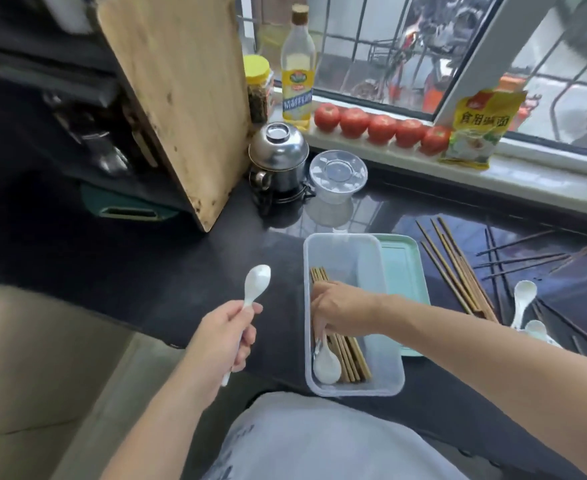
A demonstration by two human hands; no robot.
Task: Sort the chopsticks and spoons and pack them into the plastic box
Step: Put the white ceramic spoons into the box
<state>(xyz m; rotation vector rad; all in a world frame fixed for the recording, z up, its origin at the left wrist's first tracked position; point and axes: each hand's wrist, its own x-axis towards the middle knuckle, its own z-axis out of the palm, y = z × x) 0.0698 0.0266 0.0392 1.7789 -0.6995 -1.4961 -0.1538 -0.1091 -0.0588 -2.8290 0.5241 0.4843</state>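
Observation:
A clear plastic box point(385, 379) lies lengthwise on the dark counter with a bundle of brown chopsticks point(351, 358) inside, along its left side. My right hand point(340, 310) reaches into the box and holds the handle of a white spoon point(326, 367) whose bowl lies at the near end. Left of the box, my left hand point(222, 337) grips a second white spoon point(255, 284) by its handle, bowl pointing away. More brown chopsticks point(458, 271), dark chopsticks point(520, 261) and two white spoons point(524, 299) lie on the counter to the right.
A mint-green lid point(403, 271) lies under the box's right side. Behind stand a steel pot point(278, 161), an upturned clear container point(337, 178) and a leaning wooden cutting board point(184, 98). The windowsill holds tomatoes point(382, 128), an oil bottle point(297, 67) and a yellow packet point(479, 129).

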